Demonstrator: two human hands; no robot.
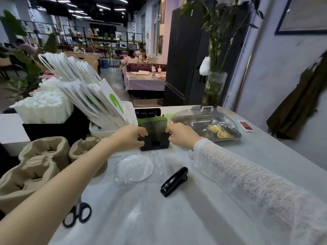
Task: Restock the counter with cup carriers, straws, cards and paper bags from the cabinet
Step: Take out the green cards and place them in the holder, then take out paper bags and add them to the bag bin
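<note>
Nearest me, black-handled scissors [77,213] lie on the white-covered tabletop [177,218], partly under my bare left forearm. To their right sits a black stapler [174,181], and just beyond it a clear plastic sleeve of round white lids [135,168] lies flat. At my left, stacks of brown pulp cup carriers [35,167] crowd the tabletop's edge.

Past the lids, both my hands meet at a small black holder [155,143] that stands upright and carries a fanned stack of green-edged cards [152,126]. My left hand [130,137] grips the holder's left side, its fingers [142,133] curled round the front edge and touching the cards. My right hand [182,135], in a white knit sleeve, grips the right side; its fingers curl inward against the holder, and I cannot tell whether they pinch any cards.

Behind my left hand, white paper bags [99,99] with a green mark lean back in a white bin [100,130]. Further left, paper-wrapped straws [42,106] fill a black box [58,129]. Behind the cards stands a black compartment tray [147,112]. To the right, a clear domed cover [205,122] sits over yellow pastries, with a small red-and-white device [246,126] beside it. At the far edge, a glass vase [214,89] holds bamboo stalks.
</note>
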